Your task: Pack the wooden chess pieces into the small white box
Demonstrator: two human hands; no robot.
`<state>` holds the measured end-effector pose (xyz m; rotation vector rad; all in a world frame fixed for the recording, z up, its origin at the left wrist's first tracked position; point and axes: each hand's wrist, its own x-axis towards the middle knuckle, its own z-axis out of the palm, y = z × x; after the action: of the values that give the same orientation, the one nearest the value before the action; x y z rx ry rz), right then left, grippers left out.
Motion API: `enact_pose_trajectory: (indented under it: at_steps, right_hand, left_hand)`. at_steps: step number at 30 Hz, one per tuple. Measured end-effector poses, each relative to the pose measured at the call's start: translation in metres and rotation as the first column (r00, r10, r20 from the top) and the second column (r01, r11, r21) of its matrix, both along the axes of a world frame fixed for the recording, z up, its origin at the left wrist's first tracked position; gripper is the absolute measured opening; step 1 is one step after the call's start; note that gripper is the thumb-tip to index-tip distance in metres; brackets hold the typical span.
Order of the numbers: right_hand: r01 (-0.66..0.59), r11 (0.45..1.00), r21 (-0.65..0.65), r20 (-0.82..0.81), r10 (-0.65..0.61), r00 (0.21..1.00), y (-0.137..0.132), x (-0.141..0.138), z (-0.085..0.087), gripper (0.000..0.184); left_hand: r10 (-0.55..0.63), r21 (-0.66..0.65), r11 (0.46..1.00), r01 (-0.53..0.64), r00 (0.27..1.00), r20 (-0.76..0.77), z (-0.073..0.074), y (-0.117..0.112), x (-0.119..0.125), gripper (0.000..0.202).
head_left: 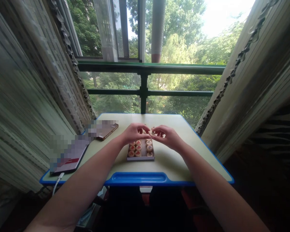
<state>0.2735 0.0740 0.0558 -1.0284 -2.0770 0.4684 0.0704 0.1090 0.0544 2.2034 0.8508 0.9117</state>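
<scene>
A shallow cardboard box (141,158) sits on the table, holding round wooden Chinese chess pieces. Pieces with red characters (134,149) fill its left side, and a column of pieces with dark characters (149,147) runs along the right. Above the box's far part, my right hand (168,137) pinches one Chinese chess piece (152,132) between thumb and fingers. My left hand (134,132) is curled from the other side, its thumb and index fingertips meeting that same piece. Both hands hide the far rows of the box.
A pale table (183,161) with a blue rim and front groove (139,177) carries everything. On its left lie a phone-like brown item (108,130) and a partly blurred dark-edged device (72,158) with a white cable (59,178). Curtains flank the green railing (145,67) and window behind.
</scene>
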Motion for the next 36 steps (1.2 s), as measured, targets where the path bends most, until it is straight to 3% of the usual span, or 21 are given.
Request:
enact_pose_trajectory:
  at_steps: [4, 9, 16, 28, 36]
  right_hand:
    - [-0.091, 0.992, -0.088, 0.241, 0.110, 0.964, -0.009, 0.002, 0.006, 0.019]
    - [-0.225, 0.965, -0.135, 0.392, 0.261, 0.882, -0.019, -0.003, 0.008, 0.018]
    - [-0.223, 0.956, -0.191, 0.429, 0.286, 0.857, -0.020, -0.004, 0.006, 0.022]
    - [-0.247, 0.965, -0.089, 0.385, 0.262, 0.885, -0.021, -0.010, 0.001, 0.030]
    - [-0.283, 0.957, -0.062, 0.393, 0.284, 0.875, -0.019, -0.011, -0.002, 0.015]
  left_hand:
    - [0.047, -0.147, 0.988, -0.048, 0.999, -0.014, -0.002, 0.004, -0.006, 0.039]
    - [0.092, -0.131, 0.987, -0.092, 0.996, -0.005, -0.006, 0.008, -0.008, 0.038]
    - [0.089, -0.079, 0.993, -0.092, 0.995, -0.044, -0.002, 0.004, -0.006, 0.038]
    - [0.123, 0.046, 0.992, -0.119, 0.987, -0.101, 0.001, 0.003, -0.007, 0.045]
    - [0.155, 0.085, 0.985, -0.148, 0.984, -0.092, 0.001, 0.002, -0.007, 0.044]
